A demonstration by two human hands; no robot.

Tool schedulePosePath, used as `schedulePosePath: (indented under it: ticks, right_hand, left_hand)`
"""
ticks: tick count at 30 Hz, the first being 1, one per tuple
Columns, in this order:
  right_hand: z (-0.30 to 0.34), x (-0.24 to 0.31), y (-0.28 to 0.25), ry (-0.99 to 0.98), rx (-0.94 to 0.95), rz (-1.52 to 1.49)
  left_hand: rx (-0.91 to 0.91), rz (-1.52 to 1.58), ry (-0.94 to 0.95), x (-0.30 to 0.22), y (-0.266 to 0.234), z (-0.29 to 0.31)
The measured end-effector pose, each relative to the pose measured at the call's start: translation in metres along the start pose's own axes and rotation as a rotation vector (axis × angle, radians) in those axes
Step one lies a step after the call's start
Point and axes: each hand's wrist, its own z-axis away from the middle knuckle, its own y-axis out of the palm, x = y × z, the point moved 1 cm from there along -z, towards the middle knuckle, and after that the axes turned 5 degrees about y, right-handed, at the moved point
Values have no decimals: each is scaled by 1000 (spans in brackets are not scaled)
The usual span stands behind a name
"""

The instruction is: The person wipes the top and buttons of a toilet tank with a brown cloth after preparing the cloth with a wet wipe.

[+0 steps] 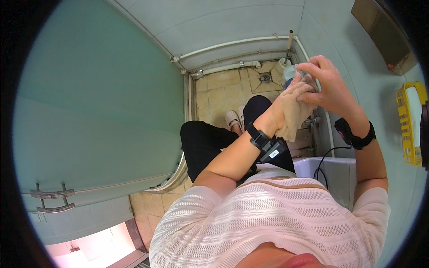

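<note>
A beige cloth (pixel 294 106), crumpled and textured like a small towel, lies over my left hand (pixel 279 108) and hangs down beside its wrist. Most of the left fingers are hidden under it; one fingertip shows at the far edge, so their grip is unclear. From the right, my right hand (pixel 330 85) reaches across with curved fingers. Its thumb presses on the cloth, and its fingers bend around the far side. Both hands are held up in front of the right wall. Just beyond them stands a partly covered pale bottle (pixel 289 73) with a blue part.
A frosted glass panel (pixel 107 102) fills the left side. White pipes (pixel 232 43) run along the back wall above a floor drain (pixel 265 77). At right are a yellow wall rack (pixel 410 123), a metal box (pixel 380 33) and a white basin (pixel 342 172). A black cable (pixel 318 167) hangs nearby.
</note>
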Motion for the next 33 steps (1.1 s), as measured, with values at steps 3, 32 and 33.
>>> schedulePosePath:
  ticks: [3, 32, 33]
  right_hand:
    - [-2, -12, 6, -67, 71, -301]
    - [14, -61, 23, 912, 640, -551]
    - [17, -62, 26, 923, 552, -631]
  left_hand:
    - [44, 397, -168, 15, -6, 1]
    - [-286, 716, -1017, 52, -31, 15]
    - [-284, 677, -999, 47, -31, 10]
